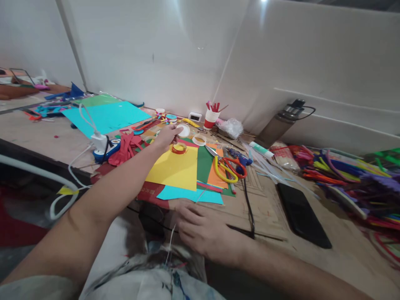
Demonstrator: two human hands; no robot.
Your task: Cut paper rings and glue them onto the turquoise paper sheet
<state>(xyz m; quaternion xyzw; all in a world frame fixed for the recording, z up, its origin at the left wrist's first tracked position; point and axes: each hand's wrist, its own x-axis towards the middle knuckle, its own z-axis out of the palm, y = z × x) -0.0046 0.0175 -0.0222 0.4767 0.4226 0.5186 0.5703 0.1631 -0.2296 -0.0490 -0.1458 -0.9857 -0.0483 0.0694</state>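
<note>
My left hand [168, 137] reaches out over the table, its thumb and fingers closed on the edge of a white round disc [184, 131]. Just right of the disc lies a white ring [199, 140]. Below my left hand, an orange-red ring [179, 148] sits on a yellow sheet [176, 168]. My right hand [203, 233] is at the table's front edge, fingers loosely bent and slightly apart, fingertips partly hidden. It appears to hold nothing. Close above it are a cut cyan sheet [190, 195] and thin red and blue strips [210, 186].
Yellow- and orange-handled scissors [226, 166] lie on orange and green sheets. Around them are a black phone [303, 214], a tilted bottle [278, 125], a red-white cup [211, 118] and colourful pipe cleaners [340, 171]. Red strips [125, 148] and a power strip [106, 151] are left.
</note>
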